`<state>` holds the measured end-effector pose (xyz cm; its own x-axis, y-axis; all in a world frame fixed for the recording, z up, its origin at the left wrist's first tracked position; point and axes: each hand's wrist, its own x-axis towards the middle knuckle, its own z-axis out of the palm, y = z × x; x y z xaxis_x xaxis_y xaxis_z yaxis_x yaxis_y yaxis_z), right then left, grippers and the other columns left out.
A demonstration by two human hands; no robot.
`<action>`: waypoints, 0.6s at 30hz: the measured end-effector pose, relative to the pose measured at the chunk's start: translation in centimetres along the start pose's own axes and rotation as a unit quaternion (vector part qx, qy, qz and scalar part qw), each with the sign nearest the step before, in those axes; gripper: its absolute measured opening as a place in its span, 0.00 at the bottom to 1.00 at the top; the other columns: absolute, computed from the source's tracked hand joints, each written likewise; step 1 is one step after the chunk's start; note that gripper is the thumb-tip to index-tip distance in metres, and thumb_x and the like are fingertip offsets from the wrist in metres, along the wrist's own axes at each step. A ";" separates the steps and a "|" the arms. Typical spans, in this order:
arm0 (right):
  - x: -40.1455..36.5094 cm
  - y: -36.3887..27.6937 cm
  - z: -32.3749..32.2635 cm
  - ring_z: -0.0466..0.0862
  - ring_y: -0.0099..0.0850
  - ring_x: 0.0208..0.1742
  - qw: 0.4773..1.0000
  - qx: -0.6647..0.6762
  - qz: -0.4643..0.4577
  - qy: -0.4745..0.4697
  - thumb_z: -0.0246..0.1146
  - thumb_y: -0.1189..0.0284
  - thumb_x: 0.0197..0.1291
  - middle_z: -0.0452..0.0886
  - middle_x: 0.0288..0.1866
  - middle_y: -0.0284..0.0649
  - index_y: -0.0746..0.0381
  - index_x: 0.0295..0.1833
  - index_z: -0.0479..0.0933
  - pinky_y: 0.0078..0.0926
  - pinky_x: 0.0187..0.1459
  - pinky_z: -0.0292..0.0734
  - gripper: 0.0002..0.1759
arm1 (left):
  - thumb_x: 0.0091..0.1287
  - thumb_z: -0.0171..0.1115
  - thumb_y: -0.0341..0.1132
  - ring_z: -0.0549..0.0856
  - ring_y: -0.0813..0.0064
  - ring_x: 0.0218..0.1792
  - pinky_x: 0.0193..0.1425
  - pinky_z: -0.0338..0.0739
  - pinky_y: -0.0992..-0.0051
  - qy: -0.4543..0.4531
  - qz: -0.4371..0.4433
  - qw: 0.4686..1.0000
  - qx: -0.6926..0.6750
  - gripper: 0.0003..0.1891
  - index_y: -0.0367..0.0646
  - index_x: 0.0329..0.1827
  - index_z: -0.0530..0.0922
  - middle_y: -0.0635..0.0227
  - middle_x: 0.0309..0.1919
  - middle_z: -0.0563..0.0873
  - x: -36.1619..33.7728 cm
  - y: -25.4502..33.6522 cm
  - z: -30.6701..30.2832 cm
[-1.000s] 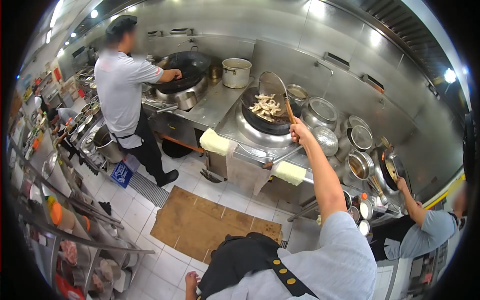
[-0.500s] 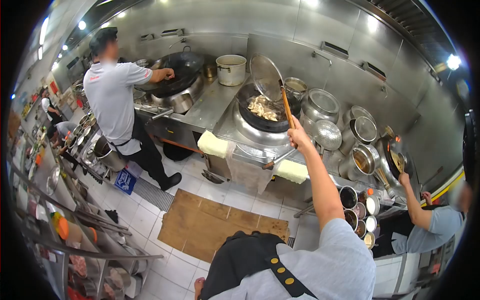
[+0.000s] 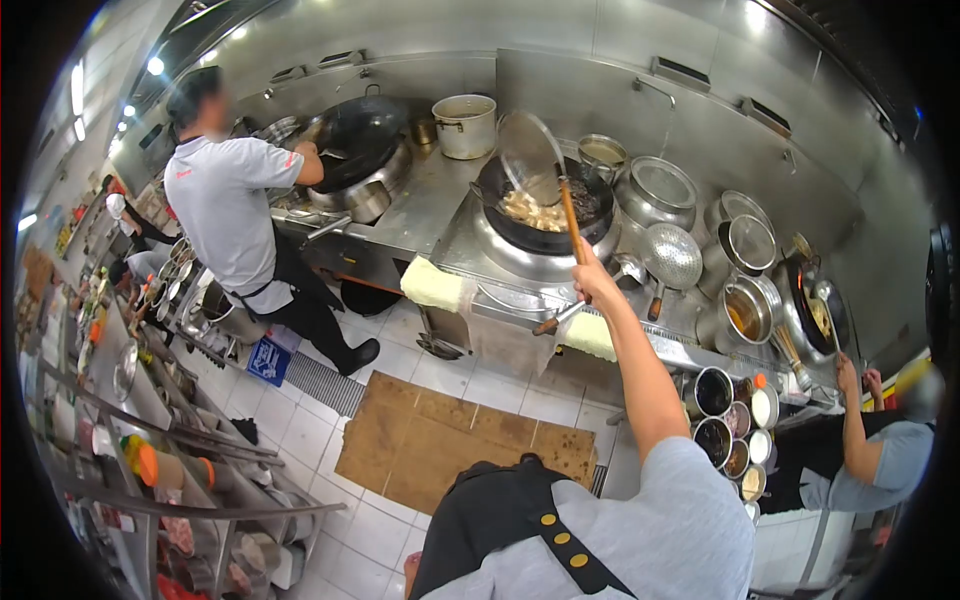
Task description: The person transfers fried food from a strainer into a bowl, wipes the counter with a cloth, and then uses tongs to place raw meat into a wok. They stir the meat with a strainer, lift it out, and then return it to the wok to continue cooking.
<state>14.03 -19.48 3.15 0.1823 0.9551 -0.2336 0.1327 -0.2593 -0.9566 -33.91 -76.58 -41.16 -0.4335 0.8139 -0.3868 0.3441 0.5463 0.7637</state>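
My right hand (image 3: pixel 596 282) is raised and grips the wooden handle of a large round strainer ladle (image 3: pixel 530 158). The ladle is tipped over the black wok (image 3: pixel 590 215) on the steel stove. Pale food pieces (image 3: pixel 532 211) lie in the wok under the ladle. My left hand (image 3: pixel 411 566) shows only as a small part at the bottom edge, below my dark apron; its fingers cannot be made out.
A person in a grey shirt (image 3: pixel 225 205) stands at a second wok (image 3: pixel 357 137) on the left. Another person (image 3: pixel 868 440) reaches toward a pan at right. Steel pots, a perforated skimmer (image 3: pixel 671 257), sauce bowls (image 3: pixel 728 425), floor cardboard (image 3: pixel 450 445) and left shelving (image 3: pixel 130 400) surround me.
The ladle, which held food above the wok a second ago, has tipped and the food now lies in the wok. The camera view has shifted slightly.
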 end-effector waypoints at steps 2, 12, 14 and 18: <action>4.2 2.3 -0.8 0.65 0.22 0.17 0.999 -0.019 0.008 -0.039 0.49 0.81 0.53 0.65 0.24 0.32 0.40 0.79 0.48 0.25 0.14 0.60 0.46 | 0.65 0.62 0.38 0.87 0.72 0.36 0.41 0.81 0.74 -0.007 -0.004 1.000 0.018 0.15 0.34 0.44 0.82 0.61 0.32 0.88 -0.5 -0.7 -0.1; 5.3 3.4 -3.1 0.63 0.22 0.15 0.998 -0.018 -0.057 -0.010 0.50 0.81 0.52 0.67 0.25 0.33 0.44 0.77 0.53 0.24 0.12 0.60 0.45 | 0.65 0.62 0.36 0.84 0.75 0.33 0.37 0.79 0.75 -0.012 -0.081 0.993 -0.089 0.12 0.36 0.44 0.82 0.60 0.31 0.87 -0.4 0.4 0.4; 6.8 3.0 -4.0 0.64 0.22 0.15 0.997 0.024 -0.068 -0.012 0.51 0.80 0.51 0.67 0.25 0.32 0.45 0.77 0.54 0.24 0.13 0.61 0.44 | 0.65 0.62 0.36 0.85 0.73 0.34 0.37 0.80 0.74 -0.014 0.024 0.999 -0.035 0.12 0.36 0.45 0.80 0.60 0.31 0.86 -0.1 0.8 0.4; 8.7 2.3 -4.4 0.65 0.22 0.15 0.993 0.025 -0.053 0.107 0.55 0.78 0.51 0.71 0.28 0.35 0.46 0.76 0.55 0.25 0.13 0.61 0.44 | 0.66 0.61 0.36 0.85 0.68 0.36 0.36 0.83 0.69 0.025 -0.096 0.980 -0.174 0.13 0.39 0.49 0.78 0.61 0.35 0.83 -3.7 4.1 -0.6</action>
<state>20.17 -12.35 -0.30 0.3734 0.9228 -0.0947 0.1152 -0.1474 -0.9823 -31.41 -77.47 -36.31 -0.5057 0.6878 -0.5208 -0.0488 0.5799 0.8132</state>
